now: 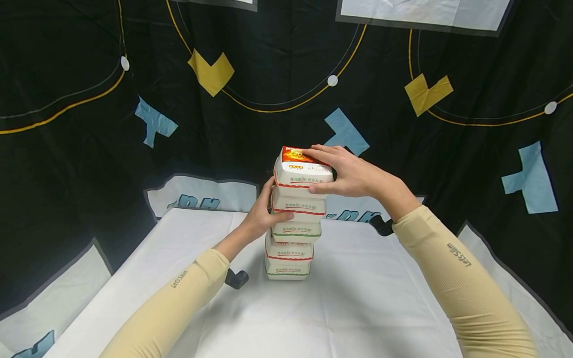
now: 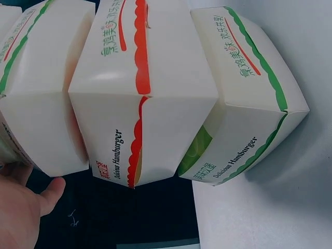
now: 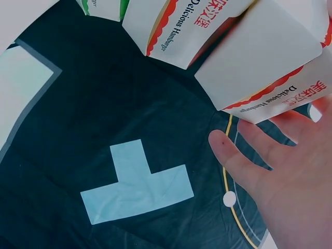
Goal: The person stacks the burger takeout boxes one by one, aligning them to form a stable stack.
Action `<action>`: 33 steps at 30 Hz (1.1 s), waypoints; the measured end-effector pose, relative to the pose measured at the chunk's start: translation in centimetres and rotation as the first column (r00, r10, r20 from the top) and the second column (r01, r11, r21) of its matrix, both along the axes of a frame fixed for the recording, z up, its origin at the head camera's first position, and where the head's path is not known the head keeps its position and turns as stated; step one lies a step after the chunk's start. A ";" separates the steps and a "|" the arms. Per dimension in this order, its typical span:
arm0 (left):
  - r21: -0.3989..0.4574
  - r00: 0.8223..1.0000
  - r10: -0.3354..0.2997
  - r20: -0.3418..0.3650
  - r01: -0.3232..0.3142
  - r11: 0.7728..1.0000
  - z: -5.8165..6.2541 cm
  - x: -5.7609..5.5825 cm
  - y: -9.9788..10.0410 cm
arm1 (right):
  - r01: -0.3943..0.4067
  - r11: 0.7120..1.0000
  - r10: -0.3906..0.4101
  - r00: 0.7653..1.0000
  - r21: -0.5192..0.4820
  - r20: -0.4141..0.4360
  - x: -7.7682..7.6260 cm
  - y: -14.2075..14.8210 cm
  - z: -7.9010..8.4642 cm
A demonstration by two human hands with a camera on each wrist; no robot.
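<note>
Several white hamburger boxes with red or green wavy trim stand in a tall, slightly uneven stack. The top box [image 1: 304, 174] has a red and yellow lid. My right hand [image 1: 358, 174] lies over this box, fingers reaching onto the lid and thumb across its front. In the right wrist view those fingers are spread and fairly straight. My left hand [image 1: 259, 214] steadies the left side of the stack, its thumb across the lower front of the second box [image 1: 297, 205]. Its fingertips are partly hidden behind the stack. Lower boxes [image 2: 155, 62] fill the left wrist view.
White cloth covers the table [image 1: 367, 298] under the stack. Black curved objects [image 1: 236, 279] show by both forearms. Behind the table hangs a dark curtain [image 1: 268, 134] with blue and yellow cut-out shapes.
</note>
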State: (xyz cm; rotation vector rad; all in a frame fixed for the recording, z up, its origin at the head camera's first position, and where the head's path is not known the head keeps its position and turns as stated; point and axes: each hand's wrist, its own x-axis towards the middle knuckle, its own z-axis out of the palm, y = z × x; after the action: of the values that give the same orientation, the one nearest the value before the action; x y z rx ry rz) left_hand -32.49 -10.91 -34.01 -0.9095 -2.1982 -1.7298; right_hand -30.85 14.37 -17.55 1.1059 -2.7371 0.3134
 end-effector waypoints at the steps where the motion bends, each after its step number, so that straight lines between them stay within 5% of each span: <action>1: -0.001 1.000 0.000 0.005 0.000 1.000 0.0 -0.1 0.0 | -0.001 1.000 0.001 1.000 0.001 0.000 0.0 0.0 0.0; 33: 0.011 0.999 -0.004 0.035 0.004 1.000 0.0 -0.6 0.1 | 0.042 0.999 -0.042 0.998 -0.002 0.042 -1.9 -0.2 0.1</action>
State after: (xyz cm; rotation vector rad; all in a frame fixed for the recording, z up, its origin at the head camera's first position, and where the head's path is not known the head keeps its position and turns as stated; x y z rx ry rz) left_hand -33.14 -10.85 -34.04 -0.8879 -2.2085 -1.7706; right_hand -32.77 14.14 -17.41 1.0515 -2.7915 0.3386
